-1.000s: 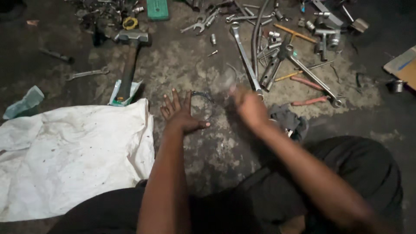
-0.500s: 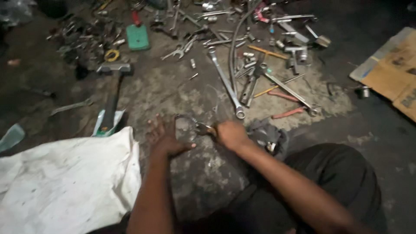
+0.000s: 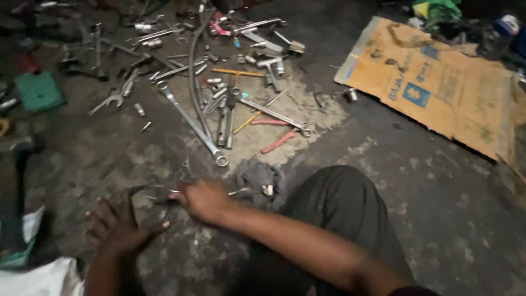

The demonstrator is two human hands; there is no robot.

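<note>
Kneeling on the stained concrete floor [image 3: 383, 164], the person works over a thin dark ring [image 3: 143, 198]. The ring lies flat between both hands, just beside a crumpled grey rag [image 3: 257, 178]. Left hand [image 3: 118, 229] is spread open, palm pressed down at the ring's near edge. Right hand [image 3: 201, 200], closed, grips a small tool whose tip meets the ring; tool type unclear.

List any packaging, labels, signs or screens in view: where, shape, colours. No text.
Flattened brown cardboard carton: upper right on the floor, roughly rectangular sheet with worn edges and dark printing.
Blue square printed label: on that cardboard, near its middle, with a pale mark inside.
Green flat rectangular case: far left on the floor, beside the scattered wrenches.
No signs or screens visible.
</note>
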